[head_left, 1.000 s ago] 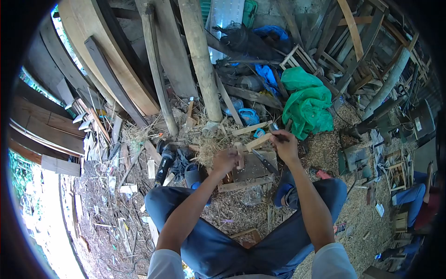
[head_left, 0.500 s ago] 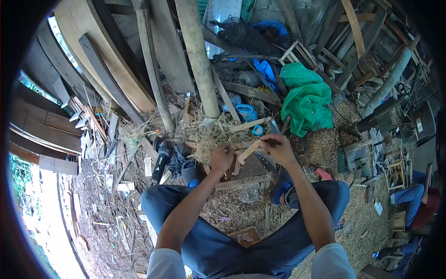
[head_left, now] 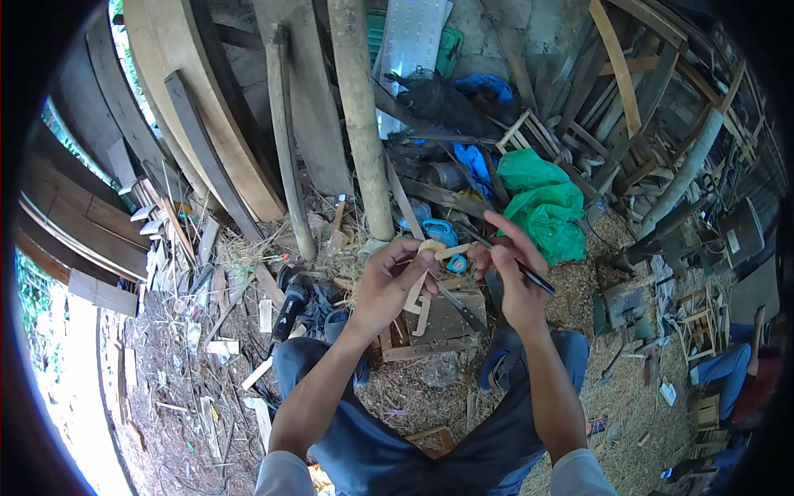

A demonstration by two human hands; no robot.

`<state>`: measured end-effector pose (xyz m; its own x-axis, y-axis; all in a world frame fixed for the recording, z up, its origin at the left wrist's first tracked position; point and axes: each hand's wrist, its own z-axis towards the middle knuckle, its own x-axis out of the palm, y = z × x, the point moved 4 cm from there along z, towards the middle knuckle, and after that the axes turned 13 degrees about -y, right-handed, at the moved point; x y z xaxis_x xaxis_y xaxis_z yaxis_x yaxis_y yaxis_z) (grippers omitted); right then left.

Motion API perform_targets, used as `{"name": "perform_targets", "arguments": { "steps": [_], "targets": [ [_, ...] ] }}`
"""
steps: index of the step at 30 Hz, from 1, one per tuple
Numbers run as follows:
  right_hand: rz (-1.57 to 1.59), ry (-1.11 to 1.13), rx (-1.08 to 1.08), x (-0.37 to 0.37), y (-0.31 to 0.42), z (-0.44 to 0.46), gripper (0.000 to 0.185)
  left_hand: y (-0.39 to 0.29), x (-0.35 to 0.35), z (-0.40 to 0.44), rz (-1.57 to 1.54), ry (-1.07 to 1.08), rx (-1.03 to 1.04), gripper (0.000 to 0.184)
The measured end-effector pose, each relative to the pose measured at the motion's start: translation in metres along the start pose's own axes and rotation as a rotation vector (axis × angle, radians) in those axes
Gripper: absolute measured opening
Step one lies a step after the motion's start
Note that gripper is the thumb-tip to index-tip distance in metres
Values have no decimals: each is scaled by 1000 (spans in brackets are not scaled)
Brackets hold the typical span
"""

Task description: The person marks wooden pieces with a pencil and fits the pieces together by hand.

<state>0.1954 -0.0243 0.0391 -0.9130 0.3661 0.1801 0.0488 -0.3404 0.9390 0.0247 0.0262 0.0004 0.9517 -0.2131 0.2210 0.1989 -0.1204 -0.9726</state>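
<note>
My left hand (head_left: 393, 279) pinches a small pale wooden piece (head_left: 431, 247) in front of me, raised above the ground. A narrow arm of that wood points toward my right hand (head_left: 519, 277), whose thumb and fingertips are close to its end; whether they touch it I cannot tell. A dark pen-like tool (head_left: 535, 278) lies across my right hand, held between its fingers. Below the hands, a blade with a dark handle (head_left: 466, 312) rests on a wooden board (head_left: 447, 329) between my feet. Another pale strip with a hooked end (head_left: 422, 317) shows under my left hand.
A blue tape measure (head_left: 456, 264) lies just beyond the hands, near a green plastic sheet (head_left: 542, 211). A dark power tool (head_left: 288, 307) is at left. Posts (head_left: 364, 124) and planks (head_left: 223, 107) stand ahead. A seated person (head_left: 728, 364) is at far right.
Both hands have come up and closer to me, with the wooden piece turned. My right fingers have spread, and the dark pen-like tool now shows clearly. My knees have drawn inward.
</note>
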Motion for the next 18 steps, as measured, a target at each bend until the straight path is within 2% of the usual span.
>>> {"name": "perform_targets", "arguments": {
  "steps": [3,4,7,8,11,18],
  "targets": [
    [-64,15,-75,8,6,-5,32,-7,-1,1,-84,-53,27,22],
    [-96,23,-173,7,3,-6,29,-8,0,2,-111,-55,73,22],
    [-62,-18,-102,11,1,-8,26,-8,3,1,-141,-49,125,23],
    [70,34,-118,13,1,-5,26,-9,5,1,-139,-46,134,24],
    [69,-43,-109,22,0,-5,23,-7,5,-1,-103,-25,135,25],
    [-9,-71,-98,21,-9,-4,14,-9,8,-4,-53,-25,97,23]
  ]
}}
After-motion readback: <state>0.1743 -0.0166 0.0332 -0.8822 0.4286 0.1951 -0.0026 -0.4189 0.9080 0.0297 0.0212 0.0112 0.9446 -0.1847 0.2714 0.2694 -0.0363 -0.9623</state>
